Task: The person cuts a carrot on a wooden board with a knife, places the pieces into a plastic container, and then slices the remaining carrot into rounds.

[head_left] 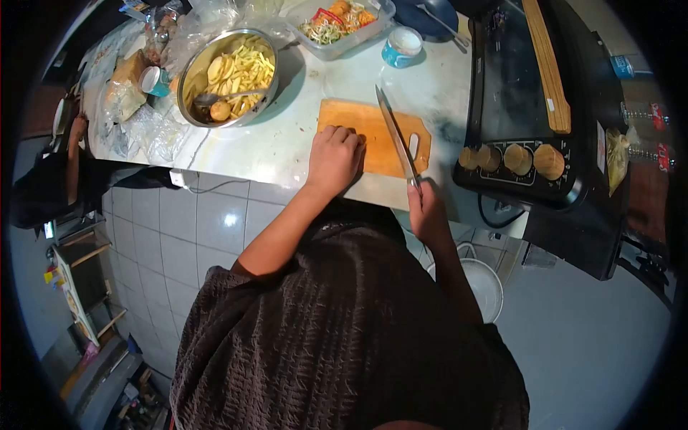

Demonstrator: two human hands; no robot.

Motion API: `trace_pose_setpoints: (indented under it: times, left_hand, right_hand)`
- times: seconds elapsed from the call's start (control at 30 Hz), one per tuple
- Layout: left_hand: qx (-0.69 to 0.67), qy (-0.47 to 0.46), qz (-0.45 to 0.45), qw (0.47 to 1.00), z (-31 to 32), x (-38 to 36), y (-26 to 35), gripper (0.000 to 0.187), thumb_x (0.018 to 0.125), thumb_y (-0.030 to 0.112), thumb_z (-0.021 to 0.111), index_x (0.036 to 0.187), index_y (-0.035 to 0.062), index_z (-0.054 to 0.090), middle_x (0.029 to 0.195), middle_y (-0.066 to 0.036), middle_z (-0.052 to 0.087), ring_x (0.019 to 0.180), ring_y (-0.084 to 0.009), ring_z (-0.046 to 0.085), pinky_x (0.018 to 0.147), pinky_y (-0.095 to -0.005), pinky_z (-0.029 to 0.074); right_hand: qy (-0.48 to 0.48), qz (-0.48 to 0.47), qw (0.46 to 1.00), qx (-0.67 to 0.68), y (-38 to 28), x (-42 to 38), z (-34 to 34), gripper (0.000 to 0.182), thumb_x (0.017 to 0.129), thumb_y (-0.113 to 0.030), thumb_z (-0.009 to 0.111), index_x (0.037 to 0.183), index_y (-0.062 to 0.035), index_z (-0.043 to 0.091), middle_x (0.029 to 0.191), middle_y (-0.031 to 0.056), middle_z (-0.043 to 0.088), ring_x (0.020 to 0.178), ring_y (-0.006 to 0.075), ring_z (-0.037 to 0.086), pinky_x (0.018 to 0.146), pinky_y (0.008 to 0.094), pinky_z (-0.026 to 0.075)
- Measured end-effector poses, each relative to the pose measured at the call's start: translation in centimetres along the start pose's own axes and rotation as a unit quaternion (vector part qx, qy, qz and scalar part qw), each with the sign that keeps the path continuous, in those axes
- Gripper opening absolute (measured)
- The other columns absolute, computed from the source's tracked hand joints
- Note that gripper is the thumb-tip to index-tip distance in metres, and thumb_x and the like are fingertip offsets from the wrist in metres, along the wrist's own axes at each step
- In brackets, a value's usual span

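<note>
Probably stiff, fairly light: a knife (pixel 396 135) over the cutting board (pixel 376 152)

The right hand (pixel 428 209) is wrapped around the knife's handle, the safest hold, by the board's near edge; the blade slants over the board's right part. The left hand (pixel 335 159) curls at the board's left side; whether it grips anything, I cannot tell.

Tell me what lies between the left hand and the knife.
In the head view, only a bare-looking stretch of cutting board separates the left hand from the knife; anything beneath that hand is hidden.
</note>
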State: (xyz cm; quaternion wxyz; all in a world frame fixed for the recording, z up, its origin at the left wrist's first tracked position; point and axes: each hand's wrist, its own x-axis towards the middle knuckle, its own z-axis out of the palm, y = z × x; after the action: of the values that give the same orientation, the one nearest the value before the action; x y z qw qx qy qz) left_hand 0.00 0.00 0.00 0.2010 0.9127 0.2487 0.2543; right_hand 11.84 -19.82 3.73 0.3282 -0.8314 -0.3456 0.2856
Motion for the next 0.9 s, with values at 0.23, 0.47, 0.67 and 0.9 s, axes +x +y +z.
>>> trace_pose_setpoints:
  times: [0.23,0.47,0.67,0.9]
  left_hand:
    - [0.047,0.002,0.025,0.999,-2.0,0.3,-2.3,0.01,0.082,0.012,0.069,0.089,0.0047,0.068,0.086,-0.009,0.064,0.084,-0.0296,0.059,0.075,-0.0415,0.046]
    - [0.035,-0.005,0.013,0.999,-2.9,-0.1,-3.5,0.008,0.084,0.011,0.067,0.086,0.0035,0.066,0.085,-0.011,0.064,0.083,-0.0312,0.06,0.074,-0.0428,0.046]
    - [0.028,-0.004,0.047,0.999,-1.9,0.8,-3.3,0.008,0.086,0.012,0.066,0.085,0.0041,0.065,0.082,-0.012,0.065,0.081,-0.0322,0.061,0.074,-0.0432,0.047]
    - [0.039,-0.02,0.02,0.999,-2.2,1.7,-3.5,0.008,0.086,0.011,0.066,0.088,0.0034,0.066,0.083,-0.012,0.065,0.079,-0.0339,0.061,0.073,-0.0441,0.047]
  right_hand:
    - [0.036,-0.001,0.999,0.013,-3.2,-0.6,1.9,0.022,0.101,-0.022,0.05,0.096,-0.0013,0.054,0.077,0.0264,0.061,0.079,0.0493,0.06,0.064,0.0514,0.046]
    - [0.075,-0.001,0.997,0.001,-3.3,-0.2,2.9,0.022,0.101,-0.024,0.05,0.098,-0.003,0.056,0.078,0.026,0.063,0.078,0.0497,0.06,0.063,0.0535,0.046]
    - [0.079,-0.013,0.996,-0.032,-1.4,0.1,2.2,0.027,0.102,-0.024,0.049,0.098,0.0008,0.058,0.071,0.0229,0.06,0.068,0.04,0.063,0.06,0.0416,0.046]
    - [0.036,0.042,0.996,0.063,0.8,0.0,3.2,0.035,0.104,-0.029,0.045,0.087,-0.0001,0.056,0.06,0.005,0.051,0.055,0.0127,0.049,0.054,0.0319,0.04]
